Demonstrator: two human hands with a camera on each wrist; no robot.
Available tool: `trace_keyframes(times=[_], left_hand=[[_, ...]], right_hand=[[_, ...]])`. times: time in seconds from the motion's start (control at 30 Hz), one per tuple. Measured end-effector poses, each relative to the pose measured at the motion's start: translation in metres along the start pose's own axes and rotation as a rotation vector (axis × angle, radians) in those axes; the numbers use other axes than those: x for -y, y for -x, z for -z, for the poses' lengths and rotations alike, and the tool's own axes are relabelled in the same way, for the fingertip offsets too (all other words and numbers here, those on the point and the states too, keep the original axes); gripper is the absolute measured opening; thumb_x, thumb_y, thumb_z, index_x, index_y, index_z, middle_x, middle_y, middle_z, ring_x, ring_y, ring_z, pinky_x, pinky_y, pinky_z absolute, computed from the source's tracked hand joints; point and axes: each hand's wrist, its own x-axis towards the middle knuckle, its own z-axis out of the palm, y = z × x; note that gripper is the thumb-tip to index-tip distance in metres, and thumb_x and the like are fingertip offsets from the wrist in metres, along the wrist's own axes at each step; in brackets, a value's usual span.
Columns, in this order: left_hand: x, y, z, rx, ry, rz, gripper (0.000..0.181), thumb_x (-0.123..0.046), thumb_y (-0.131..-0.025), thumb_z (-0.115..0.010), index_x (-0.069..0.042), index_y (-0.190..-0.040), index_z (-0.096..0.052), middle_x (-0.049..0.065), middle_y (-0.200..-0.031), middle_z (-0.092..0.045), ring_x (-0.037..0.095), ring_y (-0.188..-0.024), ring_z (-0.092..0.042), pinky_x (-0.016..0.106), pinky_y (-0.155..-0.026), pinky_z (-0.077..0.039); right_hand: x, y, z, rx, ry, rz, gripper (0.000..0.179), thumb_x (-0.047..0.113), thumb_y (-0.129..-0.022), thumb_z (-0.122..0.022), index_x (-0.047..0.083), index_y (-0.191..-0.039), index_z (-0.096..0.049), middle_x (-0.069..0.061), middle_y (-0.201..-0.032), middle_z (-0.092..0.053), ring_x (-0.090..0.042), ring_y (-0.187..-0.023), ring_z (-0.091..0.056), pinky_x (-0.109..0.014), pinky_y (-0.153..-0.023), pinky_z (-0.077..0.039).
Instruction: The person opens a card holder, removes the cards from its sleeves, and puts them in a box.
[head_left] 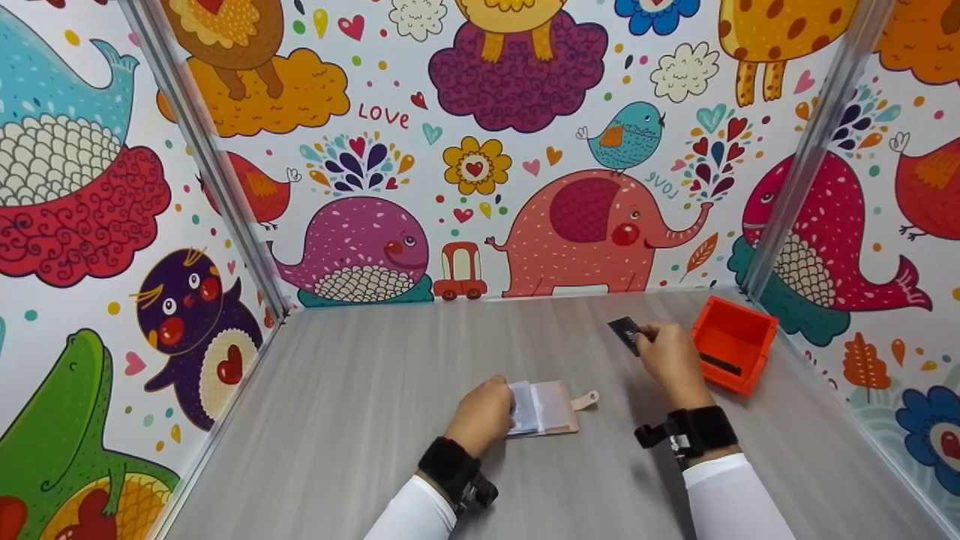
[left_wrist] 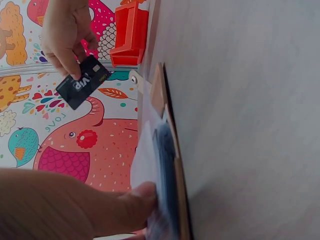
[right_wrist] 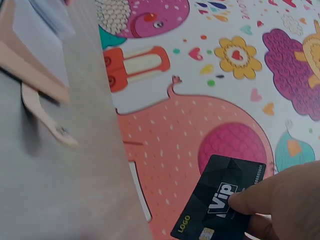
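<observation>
My right hand [head_left: 671,361] pinches a black card [right_wrist: 212,200] between thumb and fingers, above the table. White "Vip" lettering, a yellow "LOGO" and a chip show on its face in the right wrist view. Nearer to me, my left hand [head_left: 480,414] grips the left side of an open card holder [head_left: 559,418] with a light tan cover and translucent sleeves [head_left: 527,405]. In the left wrist view the left thumb [left_wrist: 142,197] lies against the sleeves. A strap with a metal snap [head_left: 586,401] sticks out from the holder's right edge.
An orange-red box [head_left: 733,324] stands at the back right, just beyond the right hand, with a flat black item [head_left: 720,364] inside. Walls with cartoon animals [head_left: 592,225] enclose the grey wood-grain table [head_left: 360,375] at the back and both sides.
</observation>
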Motion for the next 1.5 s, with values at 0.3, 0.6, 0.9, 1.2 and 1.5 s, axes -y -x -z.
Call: trace_keyframes(times=[0.3, 0.6, 0.9, 1.2, 1.5], left_hand=[[0.001, -0.001, 0.0, 0.005, -0.002, 0.016, 0.023, -0.007, -0.079, -0.096, -0.01, -0.077, -0.073, 0.001, -0.089, -0.066, 0.018, -0.073, -0.064, 0.037, -0.072, -0.06], [0.002, -0.002, -0.002, 0.006, -0.001, 0.006, 0.022, -0.006, -0.078, -0.095, -0.01, -0.076, -0.074, 0.001, -0.088, -0.067, 0.017, -0.073, -0.063, 0.036, -0.071, -0.059], [0.001, -0.002, -0.002, 0.002, 0.004, 0.003, 0.022, -0.005, -0.077, -0.096, -0.009, -0.077, -0.074, 0.001, -0.089, -0.067, 0.018, -0.074, -0.064, 0.037, -0.072, -0.06], [0.001, -0.002, -0.002, -0.005, 0.005, 0.008, 0.02, -0.005, -0.077, -0.095, -0.01, -0.078, -0.075, 0.001, -0.089, -0.067, 0.018, -0.073, -0.063, 0.037, -0.072, -0.059], [-0.001, -0.003, -0.003, 0.028, 0.015, 0.037, 0.022, -0.007, -0.079, -0.097, -0.009, -0.08, -0.075, 0.001, -0.091, -0.067, 0.018, -0.077, -0.064, 0.036, -0.075, -0.06]], right_hand=[[-0.027, -0.006, 0.039, -0.061, 0.002, -0.126, 0.036, 0.015, -0.112, -0.063, -0.001, -0.142, -0.075, -0.029, -0.136, -0.074, -0.041, -0.104, -0.072, -0.05, -0.088, -0.068], [-0.057, -0.005, 0.059, -0.167, 0.158, -0.112, 0.032, 0.009, -0.108, -0.063, -0.004, -0.133, -0.078, -0.031, -0.13, -0.078, -0.049, -0.111, -0.069, -0.066, -0.102, -0.056], [-0.081, -0.007, 0.076, -0.101, 0.221, -0.215, 0.04, 0.008, -0.106, -0.057, -0.006, -0.139, -0.074, -0.037, -0.137, -0.073, -0.054, -0.117, -0.064, -0.07, -0.105, -0.052], [-0.086, -0.01, 0.072, -0.076, 0.312, -0.209, 0.033, 0.001, -0.098, -0.055, -0.003, -0.112, -0.085, -0.035, -0.112, -0.077, -0.05, -0.097, -0.063, -0.067, -0.091, -0.055], [-0.087, -0.006, 0.058, -0.156, 0.369, -0.12, 0.027, 0.0, -0.095, -0.054, -0.006, -0.085, -0.079, -0.038, -0.101, -0.076, -0.059, -0.093, -0.067, -0.074, -0.084, -0.055]])
